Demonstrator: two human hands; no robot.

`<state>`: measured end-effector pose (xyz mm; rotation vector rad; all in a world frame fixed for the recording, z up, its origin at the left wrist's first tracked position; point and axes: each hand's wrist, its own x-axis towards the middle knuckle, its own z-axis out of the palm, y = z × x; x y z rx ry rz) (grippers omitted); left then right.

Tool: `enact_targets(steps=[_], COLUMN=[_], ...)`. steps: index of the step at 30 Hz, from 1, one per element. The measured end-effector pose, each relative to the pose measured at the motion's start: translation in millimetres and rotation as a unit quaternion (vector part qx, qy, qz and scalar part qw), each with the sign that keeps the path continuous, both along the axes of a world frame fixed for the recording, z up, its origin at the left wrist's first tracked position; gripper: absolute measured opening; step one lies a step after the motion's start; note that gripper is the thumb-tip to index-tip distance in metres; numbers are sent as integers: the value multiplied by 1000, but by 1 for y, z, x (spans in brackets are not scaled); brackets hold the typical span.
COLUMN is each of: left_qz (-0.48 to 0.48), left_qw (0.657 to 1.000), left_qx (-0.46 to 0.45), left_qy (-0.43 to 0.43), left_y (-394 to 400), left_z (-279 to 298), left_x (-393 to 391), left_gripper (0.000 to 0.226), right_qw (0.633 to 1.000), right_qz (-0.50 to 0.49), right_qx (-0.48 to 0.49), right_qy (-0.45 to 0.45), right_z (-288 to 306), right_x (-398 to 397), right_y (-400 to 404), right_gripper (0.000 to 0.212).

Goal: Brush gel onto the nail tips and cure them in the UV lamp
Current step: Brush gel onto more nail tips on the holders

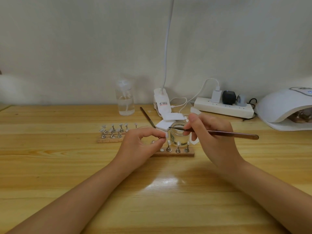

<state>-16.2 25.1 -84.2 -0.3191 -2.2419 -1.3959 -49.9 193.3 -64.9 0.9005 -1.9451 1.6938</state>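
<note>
My left hand (141, 144) pinches a small metal stand with a white nail tip (166, 135) on top, lifted just above the near wooden strip (173, 154). My right hand (212, 137) grips a brown brush (233, 133) like a pen; its dark tip points left, just short of the held nail tip and over the open glass gel jar (179, 134). Three more stands with nail tips (177, 146) stand on the near strip. A second strip with several tipped stands (113, 130) lies to the left. The white UV lamp (285, 107) sits at the far right.
A clear pump bottle (125, 100) stands at the back. A white clip lamp (161, 100), white pads (168, 121), a second brush (147, 116) and a power strip (222, 107) with plugs lie behind the jar. The wall is close behind the wooden table.
</note>
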Motion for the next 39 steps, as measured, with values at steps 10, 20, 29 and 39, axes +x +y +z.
enact_targets(steps=[10,20,29,39], left_qz=[11,16,21,22], left_qw=[1000,1000,1000,1000], left_qx=[2,12,-2,0], left_qy=[7,-1,1,-5], left_y=[0,0,0,0], left_z=[0,0,0,0], left_x=[0,1,0,-1], left_gripper=[26,29,27,25], right_qw=[998,999,999,999], right_qz=[1,7,19,1], right_qx=[38,-9,-15,20], right_qy=[48,39,29,33], right_z=[-5,-6,-7,-8], right_x=[3,4,6,7], right_y=[-3,-3,-4,-6], right_gripper=[26,31,34,32])
